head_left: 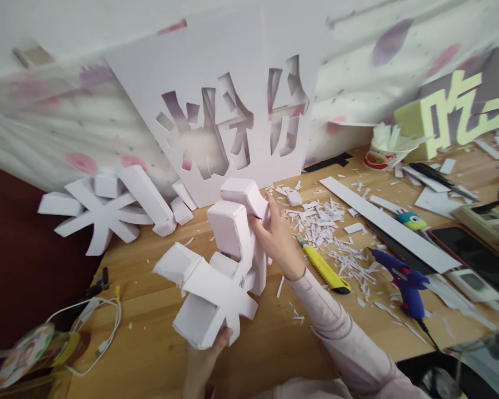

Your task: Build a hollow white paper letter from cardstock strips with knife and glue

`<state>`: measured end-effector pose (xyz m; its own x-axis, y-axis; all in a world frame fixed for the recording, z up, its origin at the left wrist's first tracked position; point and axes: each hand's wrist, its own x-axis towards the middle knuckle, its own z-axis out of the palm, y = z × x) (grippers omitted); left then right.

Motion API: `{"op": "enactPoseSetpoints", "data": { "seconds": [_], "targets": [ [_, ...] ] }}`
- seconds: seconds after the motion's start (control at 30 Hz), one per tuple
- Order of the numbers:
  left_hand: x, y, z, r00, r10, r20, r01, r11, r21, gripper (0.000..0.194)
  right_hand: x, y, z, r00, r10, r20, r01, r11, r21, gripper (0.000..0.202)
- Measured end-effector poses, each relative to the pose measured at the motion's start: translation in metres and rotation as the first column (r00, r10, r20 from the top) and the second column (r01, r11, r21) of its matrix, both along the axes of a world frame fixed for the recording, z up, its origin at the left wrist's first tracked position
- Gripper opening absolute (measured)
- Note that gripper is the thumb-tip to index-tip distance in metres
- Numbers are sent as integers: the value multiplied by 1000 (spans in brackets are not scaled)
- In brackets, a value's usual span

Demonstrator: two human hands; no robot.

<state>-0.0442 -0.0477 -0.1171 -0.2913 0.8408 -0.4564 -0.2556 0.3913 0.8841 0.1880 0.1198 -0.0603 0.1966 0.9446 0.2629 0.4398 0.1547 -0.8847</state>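
A white foam-board 3D character [222, 291], built from several box-like strokes, is held up above the wooden table. My left hand [205, 354] grips its lower end from below, with the thumb against a stroke and most fingers hidden behind. At the upper right, my right hand [278, 235] has its thumb and fingers closed round another stroke. A second white 3D character [102, 210] stands at the back left, with a long loose stroke [147, 197] beside it. Behind my hands, a large white board [249, 50] with cut-out character shapes leans against the wall.
Paper scraps [320, 221] lie right of my hands, near a yellow utility knife [322, 269]. Further right are a blue glue gun [405, 280], a long white strip [386, 221], a phone [476, 255] and a paper cup [382, 155]. A white cable [118, 316] lies at left.
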Motion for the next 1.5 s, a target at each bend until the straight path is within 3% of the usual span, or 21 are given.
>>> {"op": "enactPoseSetpoints", "data": {
  "seconds": [0.07,0.17,0.3,0.4,0.5,0.63,0.7,0.8,0.9,1.0,1.07,1.17,1.3,1.5],
  "targets": [
    [16,3,-5,997,55,-59,-52,998,39,59,-7,8,3,999,3,50,-3,1000,-8,77],
    [32,13,-6,991,118,-68,-110,988,110,69,-19,18,8,993,33,111,-31,999,-15,77],
    [37,24,3,980,187,63,-193,974,118,61,-21,18,13,988,87,125,-86,996,-15,79],
    [38,25,14,941,224,253,-248,966,68,42,3,2,19,974,194,114,-197,980,12,61],
    [44,25,27,866,270,421,-284,958,-31,35,42,-23,28,954,272,125,-281,958,63,36],
    [59,28,50,740,334,584,-284,942,-179,26,81,-57,34,955,270,124,-286,948,137,31],
    [65,30,64,688,360,630,-268,933,-240,21,84,-70,31,951,292,102,-306,937,171,37],
    [67,31,86,585,364,725,-207,931,-300,30,76,-77,23,947,316,63,-322,921,218,58],
    [62,26,102,445,319,837,-64,943,-326,33,66,-68,16,953,301,24,-295,910,290,76],
    [56,20,109,390,215,895,74,962,-264,33,62,-49,11,971,235,-48,-197,895,401,102],
    [55,20,109,382,127,915,140,971,-193,46,62,-37,8,974,221,-46,-182,890,419,112],
    [56,25,105,339,81,937,172,974,-146,64,60,-23,6,957,289,-15,-263,891,370,102],
    [47,30,95,296,111,949,151,975,-161,62,47,-13,8,966,260,-12,-239,904,354,92],
    [-5,7,55,529,22,849,177,975,-135,14,27,0,19,972,233,14,-225,921,319,84]
  ]
}}
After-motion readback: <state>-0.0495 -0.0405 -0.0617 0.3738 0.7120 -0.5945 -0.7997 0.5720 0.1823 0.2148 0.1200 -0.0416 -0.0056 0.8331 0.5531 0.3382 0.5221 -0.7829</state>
